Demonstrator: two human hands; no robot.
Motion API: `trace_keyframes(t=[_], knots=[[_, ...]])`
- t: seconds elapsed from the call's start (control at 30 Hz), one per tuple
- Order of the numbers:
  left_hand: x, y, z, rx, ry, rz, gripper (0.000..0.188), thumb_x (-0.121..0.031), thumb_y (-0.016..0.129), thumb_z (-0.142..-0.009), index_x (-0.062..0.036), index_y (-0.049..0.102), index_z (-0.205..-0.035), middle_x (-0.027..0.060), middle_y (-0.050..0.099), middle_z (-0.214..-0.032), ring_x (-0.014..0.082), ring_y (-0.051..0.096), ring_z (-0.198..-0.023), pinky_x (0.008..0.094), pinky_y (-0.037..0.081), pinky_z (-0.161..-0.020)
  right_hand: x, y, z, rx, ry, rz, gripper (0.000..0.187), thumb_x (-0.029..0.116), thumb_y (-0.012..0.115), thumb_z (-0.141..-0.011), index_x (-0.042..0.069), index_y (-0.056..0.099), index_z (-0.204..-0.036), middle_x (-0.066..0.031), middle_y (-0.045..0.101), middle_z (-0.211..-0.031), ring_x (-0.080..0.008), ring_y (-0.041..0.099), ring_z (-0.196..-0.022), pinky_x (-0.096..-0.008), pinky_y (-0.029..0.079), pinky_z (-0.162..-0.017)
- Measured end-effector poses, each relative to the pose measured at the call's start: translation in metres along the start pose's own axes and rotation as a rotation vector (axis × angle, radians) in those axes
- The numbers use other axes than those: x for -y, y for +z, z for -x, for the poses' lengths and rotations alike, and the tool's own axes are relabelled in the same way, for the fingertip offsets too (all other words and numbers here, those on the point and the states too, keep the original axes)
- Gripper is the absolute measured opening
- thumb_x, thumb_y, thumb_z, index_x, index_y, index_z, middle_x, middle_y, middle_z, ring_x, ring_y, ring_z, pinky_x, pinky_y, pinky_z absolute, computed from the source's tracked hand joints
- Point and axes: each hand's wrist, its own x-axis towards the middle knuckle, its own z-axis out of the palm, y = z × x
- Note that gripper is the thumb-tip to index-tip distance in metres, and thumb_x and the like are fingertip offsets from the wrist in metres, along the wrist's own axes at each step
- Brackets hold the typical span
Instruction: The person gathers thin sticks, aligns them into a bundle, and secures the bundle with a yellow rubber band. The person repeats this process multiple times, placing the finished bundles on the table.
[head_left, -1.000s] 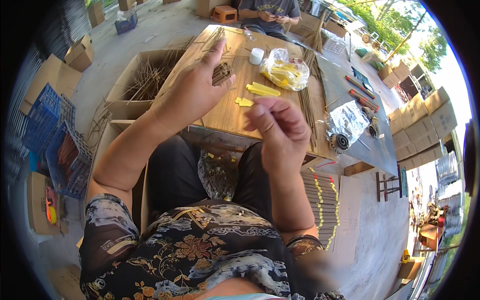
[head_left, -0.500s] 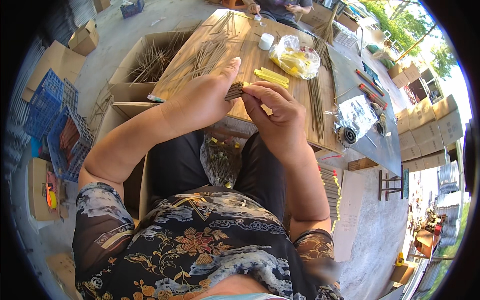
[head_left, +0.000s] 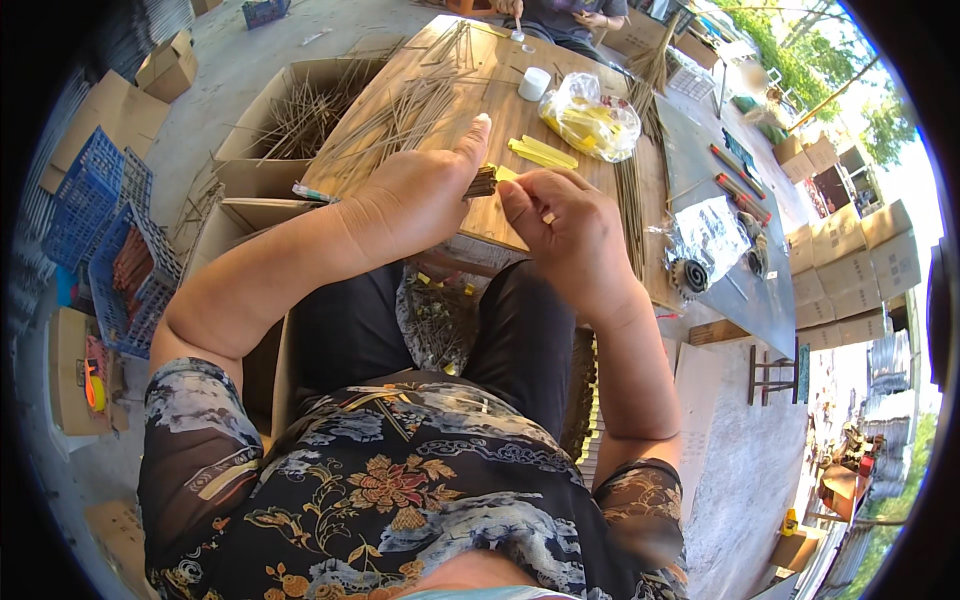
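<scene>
My left hand (head_left: 420, 190) is closed around a short bundle of thin brown sticks (head_left: 482, 183), its thumb pointing up and away. Against the right end of that bundle, my right hand (head_left: 572, 215) pinches a yellow strip (head_left: 505, 174) between thumb and forefinger. More yellow strips (head_left: 542, 152) lie in a small pile on the wooden table (head_left: 480, 120) just beyond my hands. A clear plastic bag (head_left: 592, 118) with yellow pieces inside sits behind them, beside a white cylindrical container (head_left: 534, 84).
Loose sticks (head_left: 405, 110) spread over the table's left side. A cardboard box (head_left: 245, 140) full of sticks stands left of it, with blue crates (head_left: 90, 215) farther out. At right, a dark board (head_left: 735, 260) carries red tubes and a roll. Across the table sits another person (head_left: 560, 18).
My right hand has shifted slightly right and away from the bundle's end, and more of the yellow strip shows. The left hand stays nearly in place on the sticks.
</scene>
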Motion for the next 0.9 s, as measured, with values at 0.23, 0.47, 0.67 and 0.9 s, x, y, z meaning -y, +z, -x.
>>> trace_keyframes(t=[0.23,0.47,0.67,0.9], knots=[[-0.002,0.003,0.000,-0.076,0.070,-0.178,0.073,-0.001,0.056,-0.066,0.0075,0.023,-0.131,0.0168,0.058,-0.065,0.0303,0.059,-0.057,0.0367,0.047,-0.052,0.000,0.002,-0.001,0.017,0.136,-0.180,0.015,0.013,0.061,-0.077,0.001,0.063,-0.085,-0.0139,0.059,-0.073,-0.0277,0.059,-0.066,-0.0324,0.048,-0.061],[-0.001,0.007,-0.001,-0.111,0.082,-0.215,0.069,-0.001,0.054,-0.068,0.0092,0.026,-0.130,0.0165,0.058,-0.065,0.0294,0.059,-0.056,0.0361,0.047,-0.051,0.003,0.005,-0.001,0.014,0.192,-0.113,0.012,0.012,0.061,-0.074,0.001,0.062,-0.079,-0.0153,0.059,-0.072,-0.0287,0.059,-0.066,-0.0342,0.047,-0.061],[0.001,0.014,-0.004,-0.126,0.130,-0.186,0.067,-0.001,0.053,-0.069,0.0099,0.025,-0.129,0.0169,0.058,-0.065,0.0301,0.059,-0.056,0.0382,0.047,-0.052,0.001,0.007,0.001,-0.005,0.155,-0.047,0.012,0.011,0.061,-0.074,0.000,0.060,-0.076,-0.0155,0.059,-0.071,-0.0275,0.059,-0.064,-0.0341,0.047,-0.061],[0.007,0.022,-0.001,-0.147,0.154,-0.208,0.072,-0.007,0.057,-0.074,0.0072,0.019,-0.133,0.0182,0.056,-0.064,0.0301,0.059,-0.057,0.0393,0.046,-0.052,-0.004,0.004,-0.004,0.120,0.306,-0.185,0.013,0.012,0.059,-0.075,0.000,0.061,-0.078,-0.0141,0.060,-0.066,-0.0188,0.059,-0.058,-0.0293,0.046,-0.056]])
